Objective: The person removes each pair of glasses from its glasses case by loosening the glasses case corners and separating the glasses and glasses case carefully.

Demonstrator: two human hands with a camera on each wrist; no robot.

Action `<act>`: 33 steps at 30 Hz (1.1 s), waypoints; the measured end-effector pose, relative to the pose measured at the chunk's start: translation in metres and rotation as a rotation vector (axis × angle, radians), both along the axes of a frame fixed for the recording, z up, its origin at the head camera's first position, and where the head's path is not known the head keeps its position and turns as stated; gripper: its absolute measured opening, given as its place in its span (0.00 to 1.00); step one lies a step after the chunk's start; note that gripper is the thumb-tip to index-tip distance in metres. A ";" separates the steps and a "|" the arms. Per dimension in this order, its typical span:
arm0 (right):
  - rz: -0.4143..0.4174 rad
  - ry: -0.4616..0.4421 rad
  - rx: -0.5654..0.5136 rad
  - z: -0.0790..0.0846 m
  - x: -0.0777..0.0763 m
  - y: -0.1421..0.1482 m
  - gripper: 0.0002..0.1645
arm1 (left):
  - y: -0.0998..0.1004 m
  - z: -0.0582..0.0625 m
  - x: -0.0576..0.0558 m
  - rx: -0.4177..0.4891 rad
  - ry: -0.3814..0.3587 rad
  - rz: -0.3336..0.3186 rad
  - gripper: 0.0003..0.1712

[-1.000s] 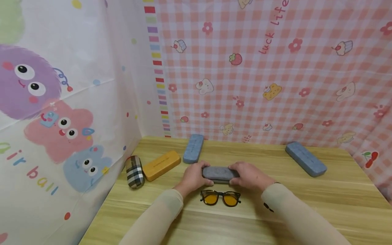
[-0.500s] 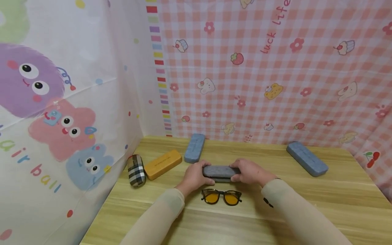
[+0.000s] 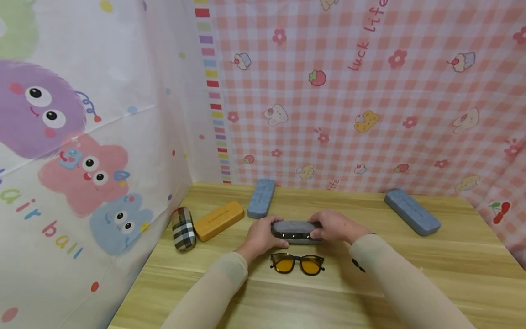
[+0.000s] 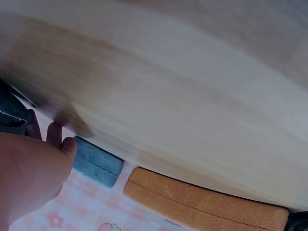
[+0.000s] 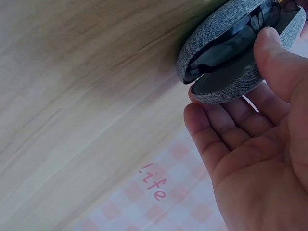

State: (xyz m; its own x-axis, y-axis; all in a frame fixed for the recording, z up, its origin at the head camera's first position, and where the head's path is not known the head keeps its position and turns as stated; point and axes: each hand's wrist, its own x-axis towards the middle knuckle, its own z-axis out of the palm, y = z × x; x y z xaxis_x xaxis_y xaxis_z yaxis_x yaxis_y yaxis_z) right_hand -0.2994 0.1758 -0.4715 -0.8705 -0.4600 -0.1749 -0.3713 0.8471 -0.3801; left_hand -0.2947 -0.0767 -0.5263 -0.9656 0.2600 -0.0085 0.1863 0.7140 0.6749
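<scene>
A grey fabric glasses case (image 3: 297, 226) lies across the middle of the table, its lid raised partway. My left hand (image 3: 260, 236) grips its left end, and my right hand (image 3: 336, 227) holds the right end with the thumb at the opening. In the right wrist view the gap of the case (image 5: 219, 45) shows a dark pair of glasses (image 5: 228, 41) inside. Just in front of the case sits a pair of black-framed glasses with orange lenses (image 3: 284, 264). Only a dark edge of the case (image 4: 12, 108) appears in the left wrist view, beside the fingers.
Farther left are a plaid case (image 3: 183, 229), an orange case (image 3: 219, 221) and a blue case (image 3: 261, 198). Another blue case (image 3: 412, 213) lies at the back right. Patterned cloth (image 3: 345, 96) hangs behind the wooden table (image 3: 287, 301).
The grey case's lid has lifted from its base, revealing a dark, shiny strip along the front. Both hands keep their places at its ends; the orange-lensed glasses have not moved.
</scene>
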 end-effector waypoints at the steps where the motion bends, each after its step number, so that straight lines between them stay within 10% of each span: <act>1: 0.000 -0.004 0.003 0.001 0.000 -0.001 0.23 | 0.000 0.000 0.000 0.001 -0.006 0.001 0.43; 33: -0.036 -0.106 -0.027 0.010 -0.011 0.000 0.24 | -0.002 -0.001 -0.003 0.030 -0.063 0.000 0.52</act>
